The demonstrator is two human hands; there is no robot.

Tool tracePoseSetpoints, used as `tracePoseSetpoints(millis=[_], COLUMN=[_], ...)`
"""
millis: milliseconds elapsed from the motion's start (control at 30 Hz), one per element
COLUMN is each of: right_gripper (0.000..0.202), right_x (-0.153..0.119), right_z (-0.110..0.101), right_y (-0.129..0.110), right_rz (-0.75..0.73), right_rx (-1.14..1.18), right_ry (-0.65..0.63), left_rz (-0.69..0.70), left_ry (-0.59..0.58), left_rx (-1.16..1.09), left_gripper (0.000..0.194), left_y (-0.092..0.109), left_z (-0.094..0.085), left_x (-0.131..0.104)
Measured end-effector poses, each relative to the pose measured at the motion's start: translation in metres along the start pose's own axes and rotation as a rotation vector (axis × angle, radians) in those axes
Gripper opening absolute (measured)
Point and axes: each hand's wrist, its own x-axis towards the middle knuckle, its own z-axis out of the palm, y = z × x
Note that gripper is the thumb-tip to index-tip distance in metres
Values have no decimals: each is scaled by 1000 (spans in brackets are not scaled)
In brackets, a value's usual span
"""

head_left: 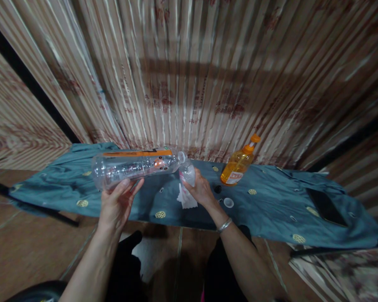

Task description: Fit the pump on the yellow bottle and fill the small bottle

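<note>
My left hand (pixel 118 201) supports a large clear plastic bottle (pixel 135 167) with an orange label, its thumb and fingers against the underside. The bottle lies nearly level in the air, its open mouth pointing right. Just below that mouth is the top of a small clear bottle (pixel 187 173), and I cannot tell whether the two touch. My right hand (pixel 201 188) is closed around the small bottle, which stands almost upright. A crumpled white tissue (pixel 187 199) lies beneath it on the teal cloth. Any liquid in the large bottle is hard to make out.
An orange pump bottle (pixel 237 165) stands to the right on the teal cloth (pixel 271 205). Near my right wrist lie a small black cap (pixel 218 189) and a white cap (pixel 228 203). A dark phone (pixel 326 206) rests at the far right. Striped curtain (pixel 189 84) hangs behind.
</note>
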Motion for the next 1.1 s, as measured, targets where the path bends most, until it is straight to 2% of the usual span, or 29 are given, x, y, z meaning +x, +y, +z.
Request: tracePoseSetpoints(millis=[333,500,900,1100], right_gripper=[65,60,66,65], right_x=[1,0,-1,-1], right_z=[1,0,-2,-2], right_y=[0,0,-1,-3], right_rz=[16,5,8,24], right_rx=[-17,-19,9,-7], right_ry=[1,8,3,-1], left_rz=[2,-32,-50,-61], left_ry=[-39,-23,-22,8], left_rx=[12,-39,-29,-35], left_gripper=[50,53,48,54], left_y=[3,2,4,3], left_z=[0,-2,3,3], left_x=[-2,-2,-4,-3])
